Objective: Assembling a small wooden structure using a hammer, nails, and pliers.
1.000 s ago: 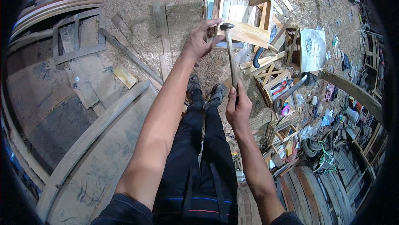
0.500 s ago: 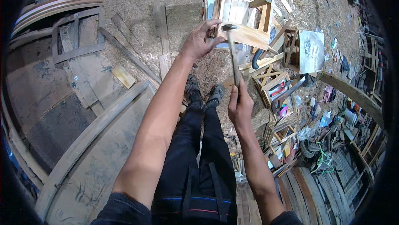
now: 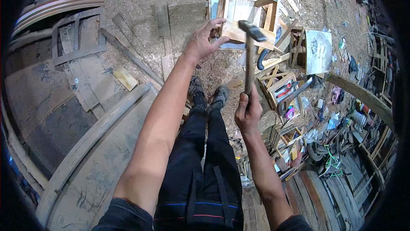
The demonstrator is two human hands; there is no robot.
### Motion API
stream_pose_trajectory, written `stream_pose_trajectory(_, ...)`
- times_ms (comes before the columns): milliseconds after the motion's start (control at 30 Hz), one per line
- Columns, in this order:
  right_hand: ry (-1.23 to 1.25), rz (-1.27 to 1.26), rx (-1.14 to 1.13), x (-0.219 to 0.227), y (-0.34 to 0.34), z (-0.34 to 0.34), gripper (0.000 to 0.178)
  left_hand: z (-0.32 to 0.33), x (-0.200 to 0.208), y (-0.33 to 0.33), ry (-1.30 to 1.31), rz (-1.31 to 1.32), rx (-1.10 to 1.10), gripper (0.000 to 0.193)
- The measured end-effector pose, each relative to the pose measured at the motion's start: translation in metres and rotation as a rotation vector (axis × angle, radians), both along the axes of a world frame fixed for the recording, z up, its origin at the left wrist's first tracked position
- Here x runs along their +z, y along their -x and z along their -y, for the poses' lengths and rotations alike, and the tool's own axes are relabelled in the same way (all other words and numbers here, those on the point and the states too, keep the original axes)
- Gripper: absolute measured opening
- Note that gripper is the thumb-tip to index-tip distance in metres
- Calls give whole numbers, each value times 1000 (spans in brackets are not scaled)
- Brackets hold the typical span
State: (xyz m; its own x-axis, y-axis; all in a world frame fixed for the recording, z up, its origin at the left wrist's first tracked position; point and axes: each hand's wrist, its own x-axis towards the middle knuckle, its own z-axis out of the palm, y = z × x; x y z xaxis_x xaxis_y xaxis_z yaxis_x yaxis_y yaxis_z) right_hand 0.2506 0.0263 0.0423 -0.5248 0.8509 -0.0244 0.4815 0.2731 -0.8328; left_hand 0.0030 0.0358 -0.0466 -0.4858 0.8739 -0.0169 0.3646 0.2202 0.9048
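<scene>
Hammer [image 3: 250, 66], right hand [image 3: 248, 113] wrapped around it

Bright centre, dim sides; black fisheye corners; boards [image 3: 316, 197] bowed near edge.

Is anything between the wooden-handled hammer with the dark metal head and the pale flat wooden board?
Nothing visible stands between the wooden-handled hammer, held in the right hand, and the pale flat wooden board. The left hand is at the board's left end, left of the hammer's head. The gap's depth is unclear.
</scene>
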Motion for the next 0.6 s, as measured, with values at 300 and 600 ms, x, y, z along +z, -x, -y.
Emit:
stream_pose_trajectory(300, 11, 10, 42, -3, 7, -7, 37, 1, -2, -2, 43, -45, 30, 61)
stream_pose_trajectory(600, -5, 21, 42, -13, 0, -4, 38, 0, -7, 3, -10, -44, 9, 65)
